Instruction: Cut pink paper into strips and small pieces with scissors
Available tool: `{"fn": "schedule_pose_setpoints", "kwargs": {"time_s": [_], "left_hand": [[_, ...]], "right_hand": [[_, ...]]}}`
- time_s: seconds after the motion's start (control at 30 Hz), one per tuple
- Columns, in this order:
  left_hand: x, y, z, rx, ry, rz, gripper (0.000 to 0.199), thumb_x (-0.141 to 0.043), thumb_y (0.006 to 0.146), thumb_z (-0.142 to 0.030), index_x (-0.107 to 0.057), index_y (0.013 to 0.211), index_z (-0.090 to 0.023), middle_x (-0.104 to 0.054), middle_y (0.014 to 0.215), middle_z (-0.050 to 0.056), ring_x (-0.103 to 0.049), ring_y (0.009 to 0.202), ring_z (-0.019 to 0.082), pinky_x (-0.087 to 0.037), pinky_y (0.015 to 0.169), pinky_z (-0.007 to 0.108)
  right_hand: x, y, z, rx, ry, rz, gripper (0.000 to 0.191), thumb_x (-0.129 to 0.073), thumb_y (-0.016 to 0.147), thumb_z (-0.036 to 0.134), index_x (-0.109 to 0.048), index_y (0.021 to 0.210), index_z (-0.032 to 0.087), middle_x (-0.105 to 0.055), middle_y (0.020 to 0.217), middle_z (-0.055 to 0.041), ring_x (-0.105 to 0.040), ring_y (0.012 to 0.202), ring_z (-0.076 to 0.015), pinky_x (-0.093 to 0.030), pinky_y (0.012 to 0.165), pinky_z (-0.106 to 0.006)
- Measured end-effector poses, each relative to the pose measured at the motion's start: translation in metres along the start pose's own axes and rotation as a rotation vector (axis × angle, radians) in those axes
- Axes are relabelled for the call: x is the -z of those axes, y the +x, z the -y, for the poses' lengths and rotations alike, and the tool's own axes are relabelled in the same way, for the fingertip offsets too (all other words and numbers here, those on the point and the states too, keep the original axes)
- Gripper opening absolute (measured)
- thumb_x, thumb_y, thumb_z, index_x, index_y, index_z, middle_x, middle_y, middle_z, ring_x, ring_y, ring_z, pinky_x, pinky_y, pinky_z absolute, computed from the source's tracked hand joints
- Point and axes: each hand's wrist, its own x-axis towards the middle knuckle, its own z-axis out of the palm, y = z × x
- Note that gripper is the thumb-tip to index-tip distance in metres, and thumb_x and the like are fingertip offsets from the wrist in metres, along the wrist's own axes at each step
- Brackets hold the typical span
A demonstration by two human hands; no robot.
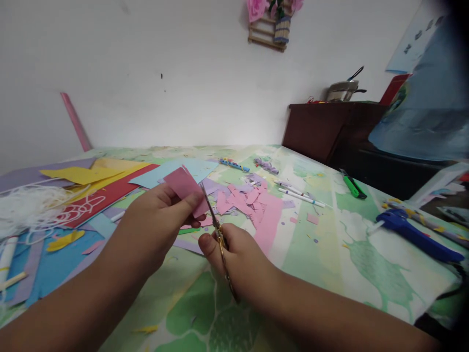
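My left hand (164,210) pinches a small piece of pink paper (181,182) between thumb and fingers. Wrapped around a pair of scissors (216,226) with gold-coloured handles is my right hand (236,249). The scissor blades point up and away from me, close beside the paper's right edge; whether they touch it I cannot tell. Just beyond the hands lies a heap of pink paper scraps (245,200), with a larger pink sheet (269,220) at its right. A light blue sheet (198,170) rests behind the left hand.
At left are white string (32,205), yellow paper (84,173), red paper (120,195) and blue paper (18,264). On the right lie a green cutter (353,186), a blue glue gun (417,234) and thin white sticks (302,196). Decorated rolls (234,165) lie farther back.
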Motion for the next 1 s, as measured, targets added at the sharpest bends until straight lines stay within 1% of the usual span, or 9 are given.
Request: {"fn": "schedule_pose_setpoints", "kwargs": {"time_s": [0.1, 0.17, 0.3, 0.43, 0.5, 0.63, 0.73, 0.87, 1.0], "left_hand": [[0.003, 0.002, 0.007, -0.100, -0.054, -0.023, 0.015, -0.053, 0.062, -0.036, -0.060, 0.059, -0.023, -0.057, 0.052, -0.002, -0.051, 0.048, 0.011, -0.035, 0.044, 0.020], [0.005, 0.002, 0.008, -0.136, -0.070, -0.044, 0.016, -0.052, 0.063, -0.036, -0.059, 0.056, -0.023, -0.056, 0.052, -0.001, -0.051, 0.050, 0.012, -0.036, 0.045, 0.020], [0.009, 0.000, 0.006, -0.064, 0.006, -0.097, 0.021, -0.051, 0.062, -0.042, -0.061, 0.061, -0.023, -0.057, 0.052, -0.001, -0.051, 0.048, 0.012, -0.035, 0.042, 0.021], [0.013, -0.002, 0.000, -0.006, 0.149, -0.053, 0.024, -0.048, 0.063, -0.045, -0.060, 0.065, -0.024, -0.058, 0.053, -0.002, -0.051, 0.049, 0.012, -0.034, 0.041, 0.020], [0.013, -0.002, -0.002, -0.001, 0.217, -0.035, 0.023, -0.048, 0.063, -0.043, -0.060, 0.063, -0.024, -0.058, 0.053, -0.002, -0.051, 0.050, 0.012, -0.033, 0.041, 0.020], [0.012, -0.002, -0.005, 0.001, 0.294, -0.038, 0.024, -0.047, 0.063, -0.044, -0.057, 0.057, -0.023, -0.056, 0.049, -0.003, -0.048, 0.046, 0.011, -0.031, 0.040, 0.020], [0.010, -0.001, -0.006, 0.012, 0.317, -0.003, 0.028, -0.047, 0.062, -0.046, -0.055, 0.053, -0.021, -0.053, 0.046, -0.003, -0.044, 0.041, 0.009, -0.028, 0.037, 0.020], [0.010, 0.000, -0.008, 0.062, 0.278, 0.051, 0.029, -0.049, 0.059, -0.048, -0.055, 0.053, -0.020, -0.050, 0.044, -0.004, -0.042, 0.038, 0.008, -0.026, 0.034, 0.019], [0.013, 0.002, -0.005, 0.059, 0.257, 0.034, 0.031, -0.049, 0.059, -0.049, -0.056, 0.052, -0.020, -0.049, 0.042, -0.003, -0.041, 0.037, 0.008, -0.025, 0.033, 0.018]], "right_hand": [[0.001, 0.000, -0.002, 0.005, -0.027, 0.014, 0.041, -0.031, 0.071, 0.054, -0.047, 0.071, 0.016, -0.045, 0.060, 0.0017, -0.038, 0.050, -0.0070, -0.030, 0.045, -0.018], [0.000, 0.000, -0.003, 0.000, -0.007, 0.046, 0.043, -0.029, 0.071, 0.056, -0.045, 0.069, 0.016, -0.042, 0.058, 0.0023, -0.036, 0.048, -0.0064, -0.029, 0.043, -0.018], [-0.001, -0.003, 0.000, -0.015, 0.023, 0.067, 0.045, -0.030, 0.068, 0.060, -0.042, 0.067, 0.016, -0.042, 0.057, 0.0027, -0.036, 0.047, -0.0062, -0.028, 0.041, -0.017], [-0.001, -0.002, 0.002, -0.027, 0.049, 0.086, 0.046, -0.029, 0.069, 0.059, -0.045, 0.071, 0.015, -0.043, 0.058, 0.0016, -0.036, 0.048, -0.0069, -0.029, 0.043, -0.018], [-0.002, -0.001, 0.001, -0.019, 0.066, 0.101, 0.047, -0.028, 0.070, 0.059, -0.046, 0.072, 0.015, -0.043, 0.057, 0.0013, -0.036, 0.048, -0.0071, -0.030, 0.043, -0.019], [-0.002, -0.001, -0.001, 0.007, 0.084, 0.079, 0.046, -0.029, 0.070, 0.058, -0.046, 0.071, 0.015, -0.043, 0.058, 0.0014, -0.036, 0.049, -0.0073, -0.030, 0.044, -0.019], [-0.002, -0.001, 0.000, 0.021, 0.128, 0.085, 0.044, -0.028, 0.072, 0.056, -0.047, 0.072, 0.016, -0.044, 0.059, 0.0014, -0.037, 0.049, -0.0071, -0.031, 0.045, -0.019], [-0.002, 0.000, 0.002, 0.029, 0.141, 0.057, 0.042, -0.030, 0.072, 0.054, -0.046, 0.071, 0.016, -0.044, 0.058, 0.0019, -0.037, 0.049, -0.0070, -0.031, 0.046, -0.019], [-0.004, 0.004, 0.000, 0.021, 0.163, 0.068, 0.039, -0.032, 0.071, 0.054, -0.042, 0.064, 0.017, -0.037, 0.054, 0.0034, -0.032, 0.047, -0.0060, -0.027, 0.043, -0.018]]}}
